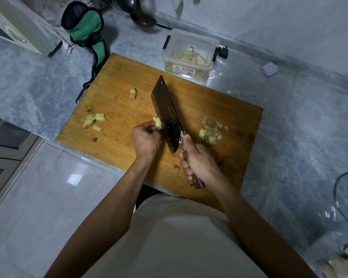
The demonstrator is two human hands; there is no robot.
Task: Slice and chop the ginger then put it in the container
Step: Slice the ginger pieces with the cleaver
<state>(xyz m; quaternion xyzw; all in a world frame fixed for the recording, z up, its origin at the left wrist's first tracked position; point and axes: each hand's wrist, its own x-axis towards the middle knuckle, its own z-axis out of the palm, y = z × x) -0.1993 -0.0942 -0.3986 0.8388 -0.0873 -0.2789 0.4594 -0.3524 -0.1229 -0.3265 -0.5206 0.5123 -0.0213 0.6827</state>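
here, right hand (199,163) wrapped tight round the handle of the cleaver (167,115), left hand (146,139) pinching a small ginger piece (157,122) against the blade's flat side on the cutting board (119,81). best done with fingertips tucked back from the edge, blade kept upright, thin even cuts, slices pushed right onto the sliced pile (210,131) for chopping. farther out, uncut ginger chunks (93,120) at the board's left and one lone chunk (133,93) nearer the far edge waiting their turn, then the clear container (190,55) just beyond the board, already partly filled with ginger strips.
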